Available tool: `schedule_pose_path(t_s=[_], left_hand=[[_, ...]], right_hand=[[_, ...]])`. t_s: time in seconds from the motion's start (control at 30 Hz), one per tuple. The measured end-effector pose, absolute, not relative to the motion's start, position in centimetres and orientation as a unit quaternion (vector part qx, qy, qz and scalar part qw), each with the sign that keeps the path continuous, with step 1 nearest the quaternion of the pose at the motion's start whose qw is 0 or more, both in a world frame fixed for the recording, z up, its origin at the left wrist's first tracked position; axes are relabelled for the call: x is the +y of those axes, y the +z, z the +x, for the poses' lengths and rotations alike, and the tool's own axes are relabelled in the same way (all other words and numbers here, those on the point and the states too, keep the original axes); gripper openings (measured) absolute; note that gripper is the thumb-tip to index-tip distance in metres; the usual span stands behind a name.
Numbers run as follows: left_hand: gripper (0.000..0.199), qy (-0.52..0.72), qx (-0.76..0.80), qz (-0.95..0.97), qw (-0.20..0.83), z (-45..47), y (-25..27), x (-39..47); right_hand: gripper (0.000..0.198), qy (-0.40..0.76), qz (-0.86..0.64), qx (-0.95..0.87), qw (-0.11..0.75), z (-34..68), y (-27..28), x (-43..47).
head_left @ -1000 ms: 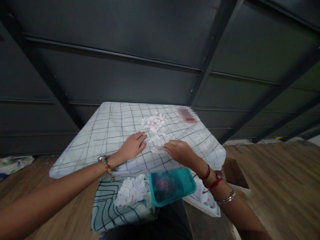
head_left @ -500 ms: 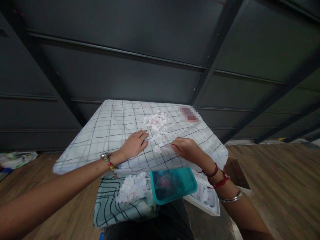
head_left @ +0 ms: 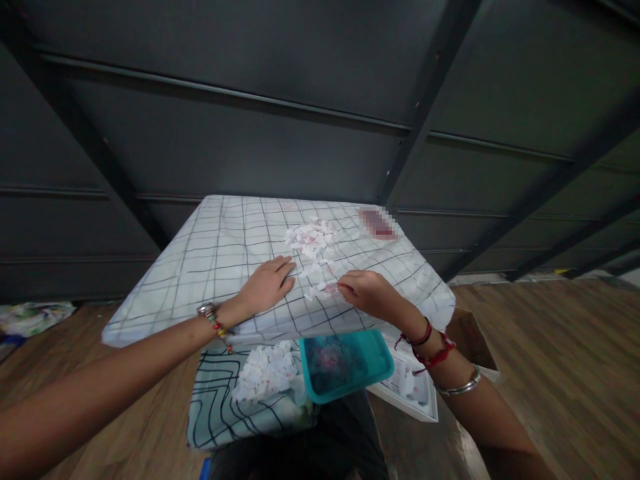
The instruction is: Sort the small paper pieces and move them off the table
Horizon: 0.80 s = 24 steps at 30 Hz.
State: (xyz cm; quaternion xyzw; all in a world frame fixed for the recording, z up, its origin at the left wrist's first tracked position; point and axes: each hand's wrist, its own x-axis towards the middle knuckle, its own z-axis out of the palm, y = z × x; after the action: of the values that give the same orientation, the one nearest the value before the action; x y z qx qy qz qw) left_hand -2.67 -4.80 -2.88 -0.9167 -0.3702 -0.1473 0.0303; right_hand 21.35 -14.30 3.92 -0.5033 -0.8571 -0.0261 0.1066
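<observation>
My left hand [head_left: 267, 285] lies flat on the checked white cloth, fingers stretched out, beside a few white paper-like scraps [head_left: 311, 272]. Opposite it, my right hand [head_left: 369, 291] is closed in a pinch low over the cloth. Its fingertips are at a small pale piece with a pinkish tint [head_left: 330, 289]; what they grip is too small and blurred to name. Just beyond both hands is a heap of white scraps [head_left: 313, 238], some with pink marks. A teal plastic tub [head_left: 383, 360] with dark, pinkish contents sits below the table edge, near my lap.
Another pile of white scraps [head_left: 267, 373] rests on a green patterned cloth [head_left: 215, 407] at lower left. An open white box [head_left: 407, 410] is right of the tub. A blurred reddish item [head_left: 377, 225] lies at the table's far right corner, before a dark metal wall [head_left: 250, 147].
The view has shifted slightly. My right hand's pinch is a touch further left by the small pieces, with more pink showing at its fingertips. My left hand stays flat in place.
</observation>
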Motion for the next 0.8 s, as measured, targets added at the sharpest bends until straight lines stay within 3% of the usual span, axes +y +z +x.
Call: schedule_pose_path(t_s=[0.33, 0.6, 0.8], left_hand=[[0.045, -0.148, -0.367, -0.918, 0.034, -2.7, -2.8, -4.8], [0.045, -0.151, -0.369, -0.916, 0.036, -2.6, -2.8, -4.9], [0.046, -0.148, -0.361, -0.92, 0.037, -2.7, -2.8, -4.8]], right_hand=[[0.022, -0.024, -0.556, -0.823, 0.114, 21.7, 4.3, -15.7], [0.029, -0.054, -0.511, -0.852, 0.101, 17.9, 4.1, -16.2], [0.025, -0.067, -0.597, -0.794, 0.094, 20.4, 4.4, -16.0]])
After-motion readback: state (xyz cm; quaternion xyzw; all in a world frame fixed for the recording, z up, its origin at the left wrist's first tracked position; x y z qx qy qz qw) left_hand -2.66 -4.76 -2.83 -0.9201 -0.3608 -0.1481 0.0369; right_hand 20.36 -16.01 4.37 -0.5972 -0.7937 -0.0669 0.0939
